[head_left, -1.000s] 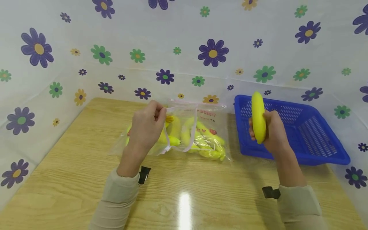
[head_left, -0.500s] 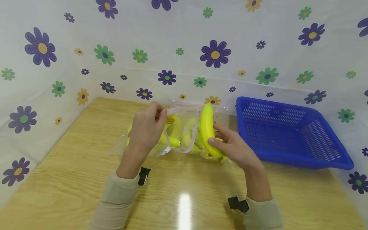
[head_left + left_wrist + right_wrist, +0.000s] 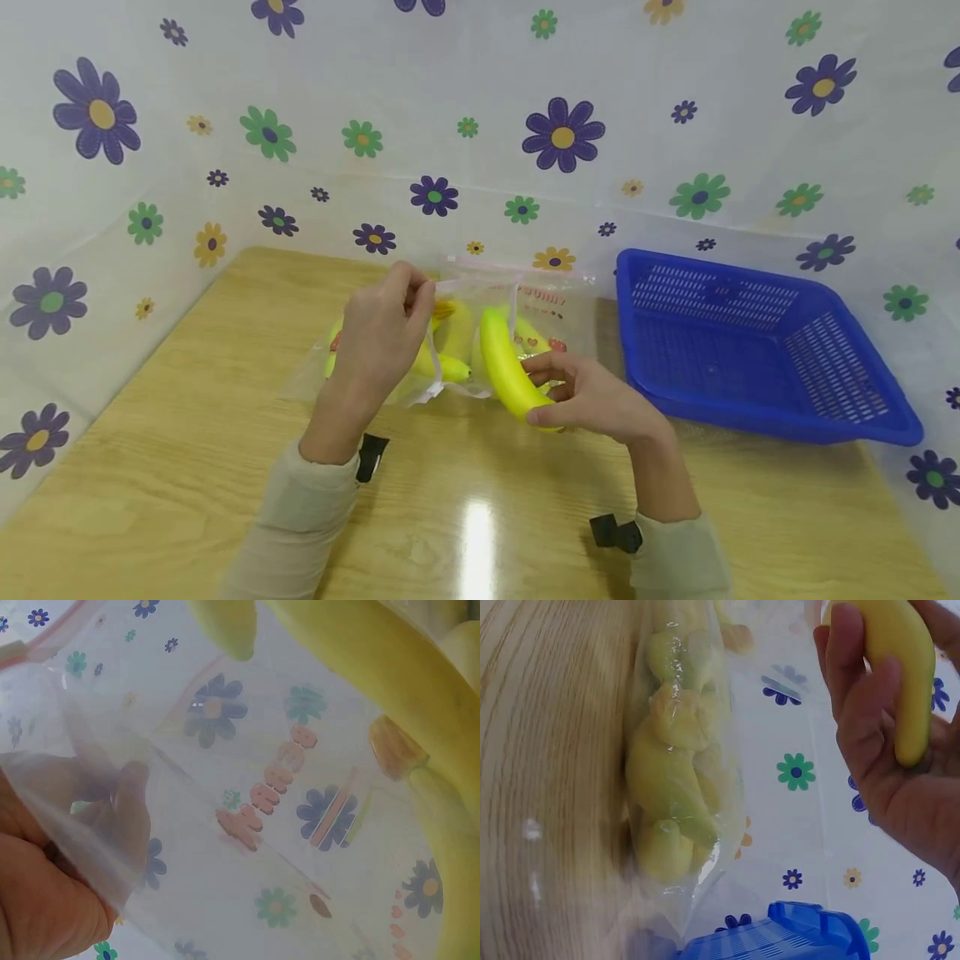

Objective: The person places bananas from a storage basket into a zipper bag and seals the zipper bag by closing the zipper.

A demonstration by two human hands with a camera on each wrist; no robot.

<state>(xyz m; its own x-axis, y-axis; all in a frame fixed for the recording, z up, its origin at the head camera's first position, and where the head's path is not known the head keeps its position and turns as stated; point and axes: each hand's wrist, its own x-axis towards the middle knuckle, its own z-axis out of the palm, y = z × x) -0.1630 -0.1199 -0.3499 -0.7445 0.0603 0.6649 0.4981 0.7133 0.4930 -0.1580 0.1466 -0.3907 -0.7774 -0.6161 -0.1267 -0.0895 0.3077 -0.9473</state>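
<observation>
My left hand (image 3: pixel 382 342) pinches the edge of a clear zip bag (image 3: pixel 437 389); in the left wrist view its fingers show through the plastic. Yellow bananas (image 3: pixel 450 367) lie inside, partly covered by that hand. My right hand (image 3: pixel 592 396) holds another banana (image 3: pixel 501 367) by its near end, thumb on one side and fingers on the other. This banana tilts over the bag's mouth. To the right lies what looks like a second printed zip bag (image 3: pixel 573 312); the right wrist view shows a plastic bag (image 3: pixel 682 750) packed with bananas.
A blue perforated plastic basket (image 3: pixel 750 406) stands at the right, close to my right forearm. The wooden table (image 3: pixel 420 508) extends in front of the bags. Behind and at the sides hangs a white flower-print cloth (image 3: pixel 480 83).
My right hand has moved left with the banana, from over the basket to the bag's mouth, and has lowered and tilted it. My left hand stays on the bag's edge.
</observation>
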